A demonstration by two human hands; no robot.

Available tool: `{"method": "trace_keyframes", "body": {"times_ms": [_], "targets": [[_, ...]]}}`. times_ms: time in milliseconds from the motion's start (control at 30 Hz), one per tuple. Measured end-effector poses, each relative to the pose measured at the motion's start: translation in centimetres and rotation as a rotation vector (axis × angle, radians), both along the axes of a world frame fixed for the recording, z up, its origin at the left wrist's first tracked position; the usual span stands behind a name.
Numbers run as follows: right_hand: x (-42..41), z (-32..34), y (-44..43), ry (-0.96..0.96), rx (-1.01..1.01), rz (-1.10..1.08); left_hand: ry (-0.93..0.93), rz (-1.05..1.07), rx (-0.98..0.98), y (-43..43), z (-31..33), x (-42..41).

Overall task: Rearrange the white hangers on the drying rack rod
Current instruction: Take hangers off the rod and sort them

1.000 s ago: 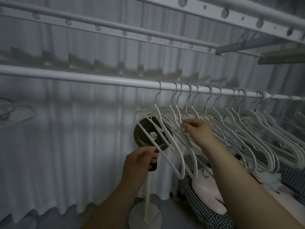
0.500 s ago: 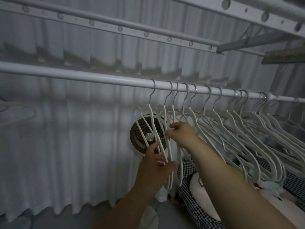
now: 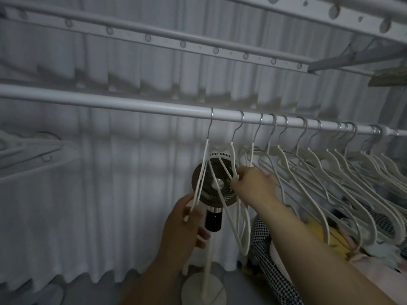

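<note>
Our left hand (image 3: 184, 225) is closed on the lower end of the leftmost hanger (image 3: 203, 172), while our right hand (image 3: 253, 183) pinches the shoulder of the second hanger (image 3: 231, 179) just beside it. Both hooks sit on the rod (image 3: 110, 102), in front of the fan (image 3: 214, 183). Half a second ago these two hangers hung bunched together, hooks close; now the leftmost hook has slid left along the rod and a clear gap separates it from the next. The rest of the hangers (image 3: 330, 172) remain packed to the right, hooks near or touching. We judge the spreading has only begun: one hanger is spaced out, the second is in hand, and the long bare stretch of rod to the left leaves room for more.
</note>
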State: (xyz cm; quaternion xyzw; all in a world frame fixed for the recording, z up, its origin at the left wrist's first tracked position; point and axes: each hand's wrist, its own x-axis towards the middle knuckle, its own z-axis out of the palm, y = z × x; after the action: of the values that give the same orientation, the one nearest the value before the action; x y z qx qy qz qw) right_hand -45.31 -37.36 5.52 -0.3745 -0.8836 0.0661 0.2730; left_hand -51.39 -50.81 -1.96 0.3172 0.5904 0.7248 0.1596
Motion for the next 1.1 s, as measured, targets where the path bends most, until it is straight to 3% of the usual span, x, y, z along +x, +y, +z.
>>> {"method": "trace_keyframes", "body": {"times_ms": [100, 300, 567, 900, 1100], "targets": [[-1.5, 0.2, -2.3, -0.056, 0.098, -0.019, 0.05, 0.056, -0.025, -2.8, 0.0, -2.1], [-5.7, -0.1, -7.6, -0.027, 0.051, 0.054, 0.099, 0.139, -0.06, -8.2, 0.0, -6.1], [-11.9, -1.3, -14.5, 0.199, -0.354, 0.351, 0.066, 0.258, -0.077, -15.6, -0.3, -11.3], [-19.6, -2.8, -24.1, 0.58, -0.766, 0.523, 0.079, 0.376, -0.131, -24.7, 0.2, -16.9], [-21.4, -2.7, -27.3, 0.658, -0.852, 0.594, 0.082, 0.429, -0.128, -27.6, 0.3, -18.6]]}}
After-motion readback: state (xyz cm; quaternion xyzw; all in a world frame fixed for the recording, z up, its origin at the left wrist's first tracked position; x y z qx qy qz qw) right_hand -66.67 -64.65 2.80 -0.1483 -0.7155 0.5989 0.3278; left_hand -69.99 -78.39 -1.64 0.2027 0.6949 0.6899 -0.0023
